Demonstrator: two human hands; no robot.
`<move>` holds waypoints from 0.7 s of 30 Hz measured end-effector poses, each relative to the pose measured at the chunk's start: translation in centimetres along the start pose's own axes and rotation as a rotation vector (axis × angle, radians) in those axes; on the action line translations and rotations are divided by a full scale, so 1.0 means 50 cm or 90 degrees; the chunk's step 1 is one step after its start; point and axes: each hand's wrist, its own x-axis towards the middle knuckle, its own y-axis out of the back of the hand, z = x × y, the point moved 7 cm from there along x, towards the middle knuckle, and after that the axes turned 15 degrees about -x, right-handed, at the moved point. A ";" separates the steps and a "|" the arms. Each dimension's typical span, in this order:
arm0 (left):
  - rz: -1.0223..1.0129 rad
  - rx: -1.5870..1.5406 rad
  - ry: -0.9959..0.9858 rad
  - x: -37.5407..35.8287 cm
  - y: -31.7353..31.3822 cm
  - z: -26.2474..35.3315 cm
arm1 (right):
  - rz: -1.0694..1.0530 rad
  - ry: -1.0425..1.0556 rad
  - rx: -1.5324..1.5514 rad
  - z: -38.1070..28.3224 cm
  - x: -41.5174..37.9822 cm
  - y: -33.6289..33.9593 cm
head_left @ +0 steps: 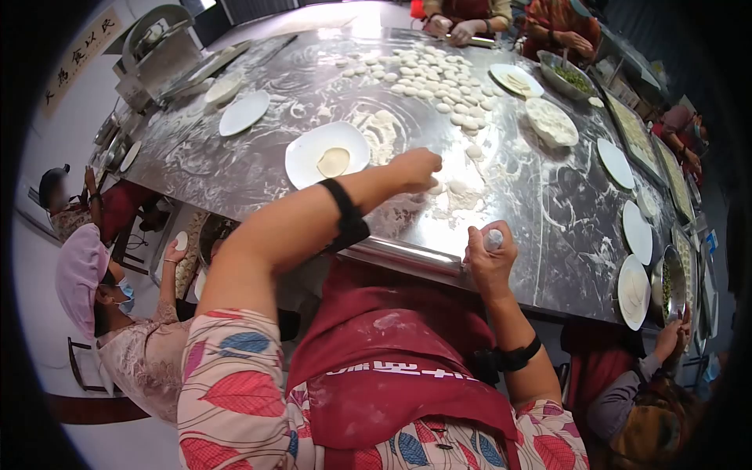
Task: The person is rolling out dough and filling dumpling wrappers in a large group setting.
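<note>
My left hand (417,169) reaches over the floured steel table, its fingers curled down beside small dough pieces (474,152); what is between the fingertips is hidden. My right hand (492,257) is wrapped around the pale handle of a metal rolling pin (403,255), which lies along the table's near edge. Left of my left hand, a white plate (301,155) bears one flat round dough wrapper (334,162). Loose flour (464,205) is spread on the steel between my hands. Beyond it lie several flattened dough balls (439,78).
White plates (244,113) (616,164) stand at both sides. A bowl of green filling (569,76) is at the back right, a flour dish (551,122) nearer. Co-workers (117,313) (470,23) stand around the table (274,74). Another co-worker's hands (672,341) are at the lower right.
</note>
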 end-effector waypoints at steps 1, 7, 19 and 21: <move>-0.012 0.035 0.030 0.017 -0.021 0.002 | 0.002 -0.002 -0.011 0.004 0.000 0.001; -0.108 0.093 0.123 0.043 -0.072 -0.005 | 0.020 0.000 -0.029 0.008 -0.001 0.007; -0.081 -0.338 0.115 -0.100 -0.068 -0.037 | -0.046 -0.059 0.017 -0.001 0.036 -0.010; -0.086 -0.272 0.081 -0.104 -0.069 -0.014 | -0.032 -0.046 -0.031 -0.006 0.077 -0.023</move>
